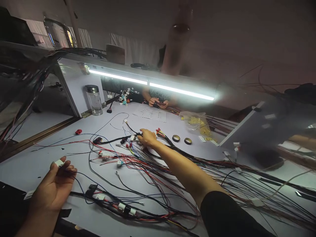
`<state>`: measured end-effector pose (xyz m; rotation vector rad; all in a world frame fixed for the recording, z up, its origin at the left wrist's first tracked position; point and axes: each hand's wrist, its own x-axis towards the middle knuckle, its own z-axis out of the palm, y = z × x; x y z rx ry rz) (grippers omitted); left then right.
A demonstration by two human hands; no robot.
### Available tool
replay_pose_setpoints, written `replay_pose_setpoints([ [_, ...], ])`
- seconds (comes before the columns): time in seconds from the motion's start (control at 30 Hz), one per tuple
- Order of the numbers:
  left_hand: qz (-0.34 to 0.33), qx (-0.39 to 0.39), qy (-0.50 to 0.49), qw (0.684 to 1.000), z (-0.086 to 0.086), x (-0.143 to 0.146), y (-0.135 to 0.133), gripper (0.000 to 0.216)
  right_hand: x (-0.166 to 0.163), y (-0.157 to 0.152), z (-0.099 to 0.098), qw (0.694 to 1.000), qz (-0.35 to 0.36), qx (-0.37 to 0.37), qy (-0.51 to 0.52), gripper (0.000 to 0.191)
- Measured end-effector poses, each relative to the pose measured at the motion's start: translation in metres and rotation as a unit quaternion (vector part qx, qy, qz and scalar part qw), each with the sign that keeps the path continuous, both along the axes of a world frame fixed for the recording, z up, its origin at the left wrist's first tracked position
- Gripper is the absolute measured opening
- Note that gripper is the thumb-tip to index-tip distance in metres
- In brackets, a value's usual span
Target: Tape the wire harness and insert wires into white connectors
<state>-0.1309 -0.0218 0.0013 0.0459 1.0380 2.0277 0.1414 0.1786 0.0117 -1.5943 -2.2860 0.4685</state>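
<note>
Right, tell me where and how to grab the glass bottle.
I'd wrap the glass bottle at mid-body, below its dark lid, coming level from the near side: it looks upright and cylindrical, and the white panel stands behind it.

the block-shaped plastic connector (59,163) in the left hand (55,187) is white; the short sleeve (229,214) is plain black. slender wires (146,163) mix red, black and blue on a pale grey tabletop (22,168). two ring-shaped tape rolls (175,141) are black outside, yellowish inside; the small lumpy plastic plug (78,132) is red.
</note>
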Motion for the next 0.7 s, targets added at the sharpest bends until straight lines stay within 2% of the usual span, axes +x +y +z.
replay_pose_setpoints([
  [0.17,0.000,0.018,-0.016,1.000,0.001,0.003,-0.002,0.021,-0.010,0.008,-0.002,0.998,0.003,-0.014,0.059,0.017],
  [0.33,-0.016,0.044,-0.032,0.998,0.000,0.005,-0.007,0.026,0.010,0.002,-0.004,0.980,0.071,0.032,0.184,0.027],
  [0.47,-0.023,0.059,-0.031,0.997,-0.002,0.005,-0.009,0.024,0.022,-0.021,-0.008,0.960,0.131,0.050,0.241,0.026],
  [0.57,-0.027,0.062,-0.029,0.997,-0.004,0.005,-0.009,0.024,0.025,-0.040,-0.016,0.944,0.199,0.078,0.251,0.022],
  [0.63,-0.027,0.060,-0.026,0.997,-0.004,0.005,-0.009,0.024,0.024,-0.050,-0.025,0.937,0.244,0.103,0.227,0.020],
  [0.7,-0.027,0.058,-0.022,0.998,-0.004,0.005,-0.008,0.024,0.023,-0.057,-0.033,0.942,0.257,0.119,0.181,0.017],
])
